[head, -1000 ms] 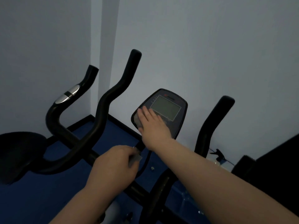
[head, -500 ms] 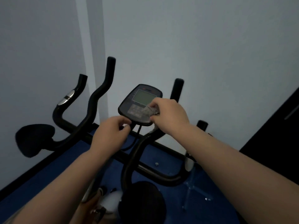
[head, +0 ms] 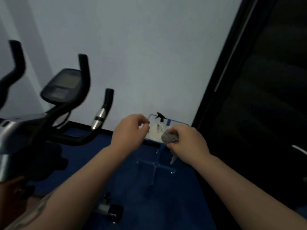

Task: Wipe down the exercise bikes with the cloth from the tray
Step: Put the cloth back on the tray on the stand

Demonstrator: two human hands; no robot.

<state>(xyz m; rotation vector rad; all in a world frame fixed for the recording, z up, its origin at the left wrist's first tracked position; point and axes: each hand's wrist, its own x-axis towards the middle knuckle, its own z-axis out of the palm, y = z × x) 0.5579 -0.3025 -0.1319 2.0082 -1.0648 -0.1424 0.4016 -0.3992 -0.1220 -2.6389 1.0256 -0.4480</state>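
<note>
a: gripping a bunched grey cloth [head: 169, 136], the right hand [head: 187, 141] has its fingers curled tight round it, right over the near edge of the tray [head: 178, 122]. the weave looks nubbly, and one thin tail of it dangles below the palm.

b: and the left hand [head: 129, 131]?

a: loosely curled, thumb and forefinger nearly pinched together, with nothing in it that i can make out. it sits just beside the tray's left edge, apart from the cloth.

b: describe the tray.

a: clear, glossy, rectangular with rounded corners, on a transparent stand [head: 156, 165] whose flat cross-shaped foot rests on the blue floor [head: 166, 205]. a spray bottle [head: 159, 123] stands upright near its far edge, with a black trigger head and a pale, see-through body.

b: where's the bike?

a: the exercise bike [head: 49, 123] is at the left, well apart from both hands. matte black curved handlebars, one grip with a shiny chrome band [head: 99, 117], and an oval black console [head: 64, 85] with a dull greyish screen. it's blurred, so finer detail is lost.

b: anything else?

a: a smooth pale wall [head: 141, 55] behind, and a tall dark glossy panel [head: 257, 97] down the right side.
</note>
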